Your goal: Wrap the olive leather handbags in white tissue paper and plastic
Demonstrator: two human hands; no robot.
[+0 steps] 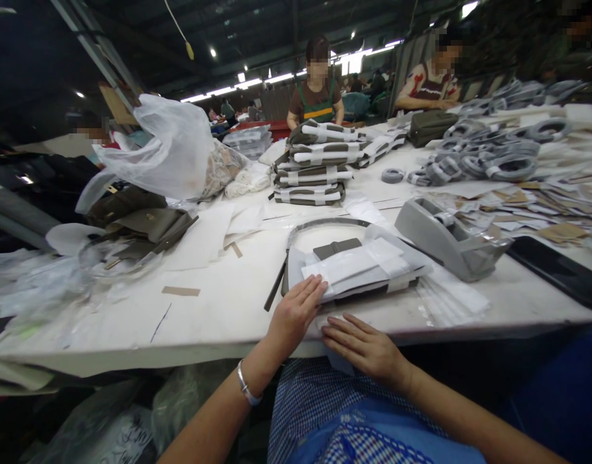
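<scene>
Paper (356, 263) covers much of the dark handbag (337, 247), which lies flat on the white surface (228, 303) near its front edge. The left hand (296, 312) is open, fingers extended onto the paper's near left corner; the right hand (373, 351) — also open, palm down — is just beside it at the edge. A grey tape dispenser (444, 238) stands right of the handbag, and stacked wrapped bundles (320, 165) rise beyond.

We identify smooth paper wrapping (347, 263), a matt plastic tape dispenser (434, 241), a glossy metal bracelet (244, 385) and a woven cloth garment (296, 406).
</scene>
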